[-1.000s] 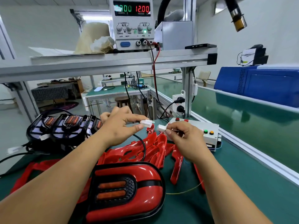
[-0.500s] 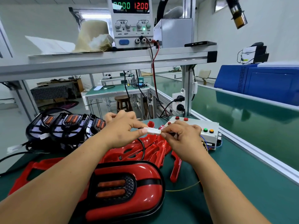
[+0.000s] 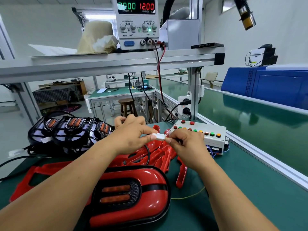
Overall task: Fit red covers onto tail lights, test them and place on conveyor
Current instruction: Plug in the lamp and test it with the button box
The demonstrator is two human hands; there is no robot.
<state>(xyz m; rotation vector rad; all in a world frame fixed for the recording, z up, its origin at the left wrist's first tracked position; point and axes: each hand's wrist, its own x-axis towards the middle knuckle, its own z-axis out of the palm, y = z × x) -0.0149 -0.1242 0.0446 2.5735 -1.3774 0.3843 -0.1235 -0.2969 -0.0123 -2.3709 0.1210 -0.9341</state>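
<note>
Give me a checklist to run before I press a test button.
1. Plug halves joined: the connector, pinched by the left hand and right hand, looks mated; whether it has latched, cannot tell.
2. Voltage: the supply shows 12.00, ok.
3. Current: it reads 0.00, no draw, ok.
4. Cover on the tail light: seated where visible, ok; near edge cannot tell.
5. Button box in reach: just behind the right hand, ok.
</note>
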